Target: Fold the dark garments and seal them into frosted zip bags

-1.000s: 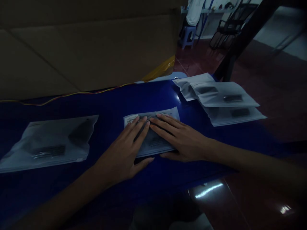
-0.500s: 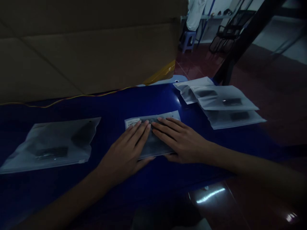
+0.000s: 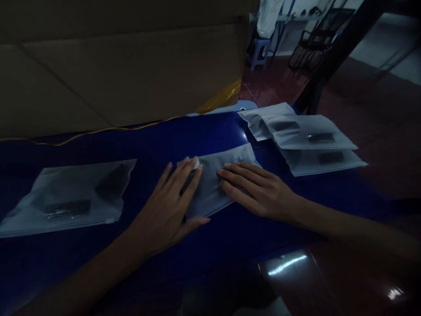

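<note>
A frosted plastic bag lies flat on the blue table with something dark inside. My left hand rests on its left end, fingers spread and partly over a small white label. On the bag's right side lies my right hand, palm down with the fingers stretched out. Both hands press on the bag without gripping it. Another frosted bag, holding dark contents, lies to the left of my left hand.
Several frosted bags overlap at the table's right end. A big cardboard box stands along the back, with a thin yellow and red wire before it. Farther off, a person sits on a blue stool near a black chair.
My hands have moved apart, the right one shifting right and the left one slightly left. The bag under them has turned a little, its right end now farther back.
</note>
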`<state>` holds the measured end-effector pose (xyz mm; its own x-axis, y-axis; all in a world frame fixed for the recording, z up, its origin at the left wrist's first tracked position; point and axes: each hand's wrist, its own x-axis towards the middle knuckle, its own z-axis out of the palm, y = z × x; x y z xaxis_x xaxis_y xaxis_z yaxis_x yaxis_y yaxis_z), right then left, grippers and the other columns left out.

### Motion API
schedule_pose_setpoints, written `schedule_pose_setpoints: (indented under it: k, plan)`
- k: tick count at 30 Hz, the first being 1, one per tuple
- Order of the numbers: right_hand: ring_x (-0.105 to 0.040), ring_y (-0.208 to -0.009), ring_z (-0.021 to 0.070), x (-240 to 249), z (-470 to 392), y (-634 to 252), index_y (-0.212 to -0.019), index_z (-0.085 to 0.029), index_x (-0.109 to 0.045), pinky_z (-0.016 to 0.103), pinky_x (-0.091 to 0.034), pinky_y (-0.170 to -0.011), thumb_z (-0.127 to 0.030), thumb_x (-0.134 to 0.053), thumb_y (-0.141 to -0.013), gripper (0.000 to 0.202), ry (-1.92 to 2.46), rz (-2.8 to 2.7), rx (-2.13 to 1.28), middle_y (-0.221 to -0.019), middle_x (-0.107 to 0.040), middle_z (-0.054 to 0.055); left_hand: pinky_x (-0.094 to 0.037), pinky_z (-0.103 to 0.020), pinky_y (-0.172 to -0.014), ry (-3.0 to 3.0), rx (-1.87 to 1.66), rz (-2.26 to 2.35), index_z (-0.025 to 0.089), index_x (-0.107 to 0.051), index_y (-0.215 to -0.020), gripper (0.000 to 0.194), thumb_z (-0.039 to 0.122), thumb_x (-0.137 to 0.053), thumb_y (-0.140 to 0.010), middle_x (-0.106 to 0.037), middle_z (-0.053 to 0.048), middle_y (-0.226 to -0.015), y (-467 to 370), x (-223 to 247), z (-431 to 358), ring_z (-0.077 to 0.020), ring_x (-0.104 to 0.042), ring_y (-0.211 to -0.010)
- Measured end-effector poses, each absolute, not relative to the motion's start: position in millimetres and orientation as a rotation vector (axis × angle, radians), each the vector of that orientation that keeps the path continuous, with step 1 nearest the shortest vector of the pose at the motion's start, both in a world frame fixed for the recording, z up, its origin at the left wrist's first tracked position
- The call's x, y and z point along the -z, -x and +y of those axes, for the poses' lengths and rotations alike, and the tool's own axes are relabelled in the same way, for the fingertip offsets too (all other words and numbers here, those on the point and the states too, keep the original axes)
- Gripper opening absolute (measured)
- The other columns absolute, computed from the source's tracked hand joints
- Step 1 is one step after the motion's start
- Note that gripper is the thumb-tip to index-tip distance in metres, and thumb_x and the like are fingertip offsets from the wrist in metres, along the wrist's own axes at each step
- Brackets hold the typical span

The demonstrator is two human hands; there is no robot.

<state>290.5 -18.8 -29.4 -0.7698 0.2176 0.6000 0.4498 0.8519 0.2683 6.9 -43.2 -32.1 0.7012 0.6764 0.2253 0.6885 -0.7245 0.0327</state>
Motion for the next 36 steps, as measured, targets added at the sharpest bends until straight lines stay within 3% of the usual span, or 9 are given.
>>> schedule_pose_setpoints:
  k: [4,8,11,15,21,24,27,29,36]
  plan:
    - [-0.070,-0.130,0.0284,27,-18,-296,-0.120,-0.016,-0.073,0.044,-0.064,-0.106,-0.007,-0.070,-0.096,0.025,0.488,-2.303,0.559,-0.130,-0.077,0.011,-0.018,-0.085,-0.121,2.605,0.393,-1.381,0.022,0.003,-0.173,0.085,0.067,-0.028,-0.108,-0.028,-0.022,-0.174,0,23,-40,-0.0513,-0.025,-0.159]
    - [-0.067,-0.134,0.0279,15,-10,-309,-0.121,-0.017,-0.072,0.046,-0.061,-0.110,-0.002,-0.066,-0.095,0.031,0.629,-2.197,0.691,-0.134,-0.075,0.011,0.001,-0.095,-0.116,2.286,0.427,-1.759,0.041,-0.014,-0.171,0.076,0.062,-0.045,-0.105,-0.016,-0.003,-0.179,16,22,-39,-0.0568,-0.010,-0.160]
    - [-0.074,-0.123,0.0262,7,5,-325,-0.121,-0.019,-0.071,0.045,-0.061,-0.105,0.002,-0.057,-0.096,0.035,0.770,-1.965,0.830,-0.123,-0.080,0.008,-0.007,-0.096,-0.113,2.247,0.414,-1.853,0.051,-0.028,-0.165,0.072,0.073,-0.047,-0.099,-0.012,0.008,-0.180,30,31,-37,-0.0614,-0.012,-0.156]
    - [-0.075,-0.119,0.0276,2,28,-352,-0.120,-0.016,-0.073,0.046,-0.060,-0.103,-0.003,-0.051,-0.097,0.034,1.060,-1.838,0.892,-0.118,-0.082,0.008,-0.023,-0.095,-0.111,2.267,0.349,-1.894,0.053,-0.027,-0.165,0.066,0.065,-0.047,-0.104,-0.021,0.001,-0.178,35,39,-37,-0.0556,-0.026,-0.156]
    - [-0.073,-0.115,0.0289,7,45,-379,-0.119,-0.015,-0.074,0.047,-0.053,-0.106,-0.010,-0.048,-0.094,0.036,1.539,-1.798,0.861,-0.115,-0.080,0.013,-0.045,-0.086,-0.105,2.378,0.333,-1.783,0.033,-0.032,-0.169,0.075,0.065,-0.049,-0.104,-0.019,-0.017,-0.178,21,34,-40,-0.0592,-0.035,-0.152]
    - [-0.070,-0.118,0.0313,12,47,-382,-0.124,-0.015,-0.071,0.051,-0.047,-0.109,-0.011,-0.045,-0.097,0.037,1.748,-1.862,0.857,-0.116,-0.078,0.016,-0.037,-0.091,-0.108,2.373,0.385,-1.762,0.037,-0.034,-0.168,0.072,0.065,-0.050,-0.103,-0.019,-0.012,-0.178,21,32,-41,-0.0602,-0.029,-0.154]
    - [-0.068,-0.120,0.0337,15,48,-383,-0.126,-0.014,-0.068,0.053,-0.044,-0.110,-0.011,-0.043,-0.097,0.038,1.860,-1.917,0.866,-0.123,-0.075,0.019,-0.017,-0.094,-0.114,2.281,0.513,-1.719,0.050,-0.030,-0.165,0.072,0.068,-0.055,-0.100,-0.016,0.003,-0.179,30,33,-39,-0.0597,-0.016,-0.157]
    - [-0.065,-0.124,0.0348,17,48,-383,-0.132,-0.012,-0.064,0.055,-0.041,-0.114,-0.013,-0.047,-0.094,0.041,1.859,-1.956,0.854,-0.129,-0.073,0.021,-0.017,-0.092,-0.115,2.232,0.561,-1.741,0.054,-0.030,-0.164,0.074,0.071,-0.057,-0.097,-0.012,0.010,-0.179,38,37,-37,-0.0602,-0.014,-0.157]
    - [-0.058,-0.133,0.0428,18,38,-368,-0.145,-0.012,-0.056,0.062,-0.041,-0.113,-0.036,-0.061,-0.091,0.060,1.806,-1.975,0.824,-0.142,-0.065,0.022,-0.035,-0.095,-0.102,2.305,0.373,-1.865,0.048,-0.028,-0.167,0.073,0.069,-0.052,-0.100,-0.020,-0.009,-0.179,32,35,-39,-0.0638,-0.027,-0.153]
